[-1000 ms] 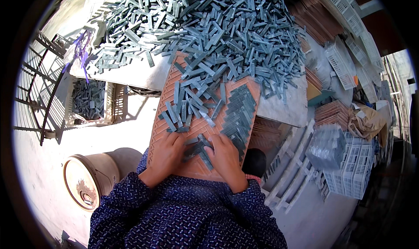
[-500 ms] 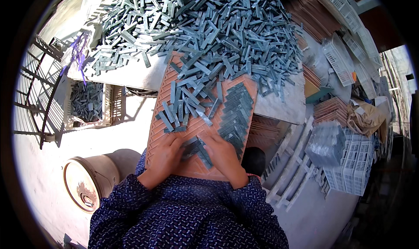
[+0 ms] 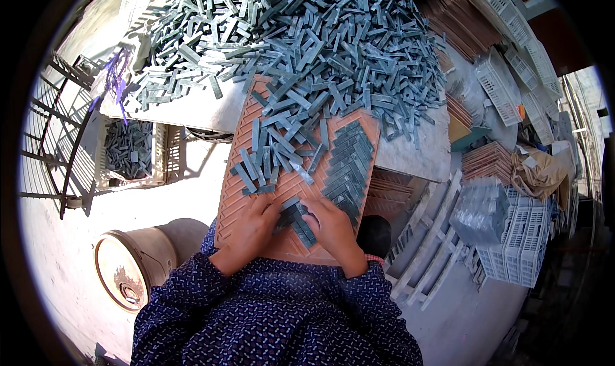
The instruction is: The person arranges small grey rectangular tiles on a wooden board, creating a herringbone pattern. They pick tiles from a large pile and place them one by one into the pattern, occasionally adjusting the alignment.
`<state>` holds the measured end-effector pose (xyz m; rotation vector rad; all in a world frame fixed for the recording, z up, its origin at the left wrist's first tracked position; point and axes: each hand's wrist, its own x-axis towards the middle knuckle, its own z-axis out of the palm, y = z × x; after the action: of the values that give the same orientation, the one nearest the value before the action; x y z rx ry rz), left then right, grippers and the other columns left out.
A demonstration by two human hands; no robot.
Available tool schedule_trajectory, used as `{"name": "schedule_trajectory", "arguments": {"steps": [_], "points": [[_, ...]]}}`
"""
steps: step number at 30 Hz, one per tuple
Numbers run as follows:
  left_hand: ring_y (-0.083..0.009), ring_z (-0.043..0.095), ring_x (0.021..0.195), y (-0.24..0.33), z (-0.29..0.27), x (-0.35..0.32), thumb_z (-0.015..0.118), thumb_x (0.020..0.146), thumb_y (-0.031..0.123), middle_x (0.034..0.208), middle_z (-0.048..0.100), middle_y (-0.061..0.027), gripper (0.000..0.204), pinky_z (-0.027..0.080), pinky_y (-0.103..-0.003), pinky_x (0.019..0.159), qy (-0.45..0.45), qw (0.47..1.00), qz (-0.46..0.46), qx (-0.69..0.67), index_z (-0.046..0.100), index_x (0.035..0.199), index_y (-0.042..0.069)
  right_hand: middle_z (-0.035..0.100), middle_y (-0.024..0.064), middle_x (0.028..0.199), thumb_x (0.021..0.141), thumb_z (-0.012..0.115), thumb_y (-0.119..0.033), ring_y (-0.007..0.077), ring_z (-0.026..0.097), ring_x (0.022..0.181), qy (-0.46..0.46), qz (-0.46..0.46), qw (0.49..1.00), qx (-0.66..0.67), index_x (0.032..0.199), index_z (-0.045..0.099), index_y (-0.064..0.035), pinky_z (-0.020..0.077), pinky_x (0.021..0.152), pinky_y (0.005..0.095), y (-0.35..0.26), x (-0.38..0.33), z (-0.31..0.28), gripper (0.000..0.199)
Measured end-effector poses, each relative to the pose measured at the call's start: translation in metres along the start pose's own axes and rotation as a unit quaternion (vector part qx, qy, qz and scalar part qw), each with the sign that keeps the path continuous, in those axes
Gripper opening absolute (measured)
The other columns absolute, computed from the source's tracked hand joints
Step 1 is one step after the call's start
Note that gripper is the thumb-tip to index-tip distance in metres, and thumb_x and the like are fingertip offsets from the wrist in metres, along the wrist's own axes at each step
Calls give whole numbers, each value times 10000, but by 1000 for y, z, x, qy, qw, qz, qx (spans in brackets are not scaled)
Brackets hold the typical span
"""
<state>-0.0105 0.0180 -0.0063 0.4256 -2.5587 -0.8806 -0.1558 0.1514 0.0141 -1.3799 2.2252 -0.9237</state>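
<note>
One left hand and one right hand bend over dark strip tiles in an orange herringbone tray, fingers curled, their grip I cannot tell

Left of the fingers and lower stands a bucket; purple string hangs farther off, up and left. Well to their right are white crates, a brown sack beyond.

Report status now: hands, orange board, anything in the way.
Left hand and right hand over lower orange board, flanking short herringbone patch; grip unclear. Longer herringbone band along board's right. Loose strips partly cover its upper half.
</note>
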Motion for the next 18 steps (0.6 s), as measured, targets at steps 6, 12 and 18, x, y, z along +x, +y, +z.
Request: {"name": "schedule_trajectory", "arguments": {"steps": [6,12,18], "points": [[-333,539,911,-1,-2,0,627,713,32,973,541,-149,282,463,-385,795,-29,999,-13,3,589,987,-18,636,129,993,757,685,-23,302,647,837,38,31,999,-9,1092,602,-62,519,701,353,-7,3,8,347],[-343,574,909,-4,-3,3,652,724,36,1003,584,-162,321,482,-392,791,-24,999,-17,-14,601,1036,-20,619,106,968,798,629,-33,319,615,873,41,-69,997,-2,1038,608,-54,507,704,370,-3,19,8,242],[-344,609,866,-5,-7,2,634,727,-23,969,602,-171,347,503,-392,774,-27,998,-28,-52,603,1072,-13,578,94,950,813,607,-66,321,585,871,-3,-105,993,-57,987,620,-72,493,686,383,6,36,9,175]]}}
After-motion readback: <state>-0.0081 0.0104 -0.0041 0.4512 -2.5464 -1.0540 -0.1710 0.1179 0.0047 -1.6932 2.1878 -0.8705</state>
